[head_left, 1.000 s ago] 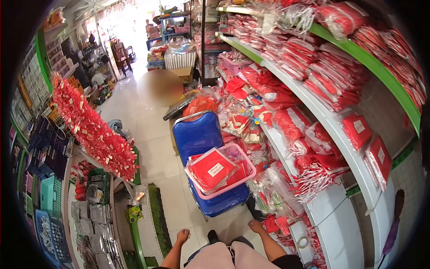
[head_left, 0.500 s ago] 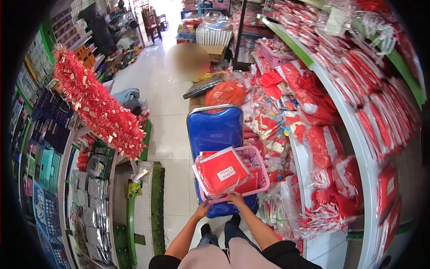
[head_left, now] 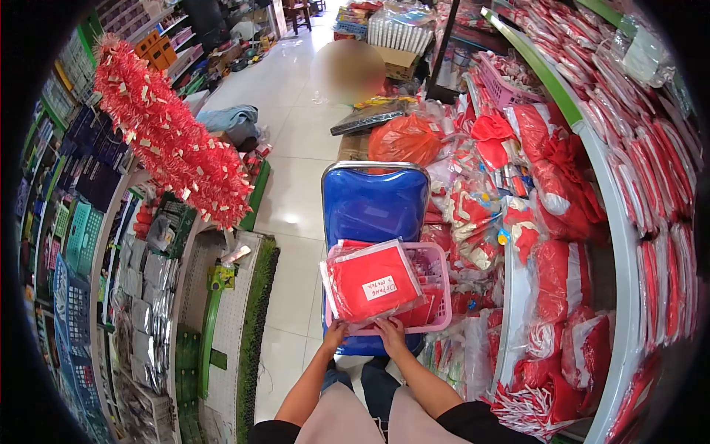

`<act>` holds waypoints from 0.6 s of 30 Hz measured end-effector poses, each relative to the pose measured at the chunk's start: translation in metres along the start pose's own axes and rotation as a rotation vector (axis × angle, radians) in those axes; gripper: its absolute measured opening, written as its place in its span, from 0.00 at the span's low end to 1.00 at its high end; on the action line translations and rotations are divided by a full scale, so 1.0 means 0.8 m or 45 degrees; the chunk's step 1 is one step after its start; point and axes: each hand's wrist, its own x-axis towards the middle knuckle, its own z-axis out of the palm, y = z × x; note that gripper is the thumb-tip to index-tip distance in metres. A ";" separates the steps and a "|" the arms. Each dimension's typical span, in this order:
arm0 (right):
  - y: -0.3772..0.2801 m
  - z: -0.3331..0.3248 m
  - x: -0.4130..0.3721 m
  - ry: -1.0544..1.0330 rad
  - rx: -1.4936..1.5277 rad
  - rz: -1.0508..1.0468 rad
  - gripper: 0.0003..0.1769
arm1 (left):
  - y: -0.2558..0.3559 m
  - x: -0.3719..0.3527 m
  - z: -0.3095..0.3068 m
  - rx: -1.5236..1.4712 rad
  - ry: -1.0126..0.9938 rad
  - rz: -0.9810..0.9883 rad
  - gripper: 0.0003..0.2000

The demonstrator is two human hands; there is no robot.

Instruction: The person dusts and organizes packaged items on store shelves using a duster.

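Basket [head_left: 441,305], pink and slotted, sits on the seat of a blue chair [head_left: 373,203] in a shop aisle. Both hands are clamped on its near rim. The left hand [head_left: 334,334] is at the near left corner, just under the overhanging edge of a packet [head_left: 370,277]. The right hand [head_left: 390,331] is just beside it, toward the middle of the rim. The packet is red in clear wrap and lies tilted on top of the basket, directly beyond the fingers. Its white label [head_left: 379,287] carries two lines of red handwriting, too small to read. To the right, a shelf [head_left: 617,244] is stacked with red-and-white packs. To the left hangs a red garland [head_left: 170,140] with pale tags, over the tiled floor [head_left: 292,192].
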 end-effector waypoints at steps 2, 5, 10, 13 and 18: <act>-0.009 -0.004 0.013 -0.122 0.112 0.170 0.15 | -0.001 0.006 0.001 -0.052 -0.012 0.035 0.21; -0.032 0.006 0.020 -0.136 0.103 0.385 0.11 | 0.006 0.002 0.016 -0.165 0.007 0.043 0.19; -0.043 0.014 0.040 -0.074 0.002 0.390 0.09 | 0.012 -0.007 0.039 -0.220 -0.076 0.019 0.18; -0.050 0.005 0.050 -0.077 -0.022 0.291 0.08 | 0.012 -0.016 0.048 -0.180 -0.147 0.005 0.18; -0.093 0.000 0.012 -0.354 -0.093 0.136 0.05 | 0.026 -0.010 0.063 -0.918 -0.377 -0.079 0.23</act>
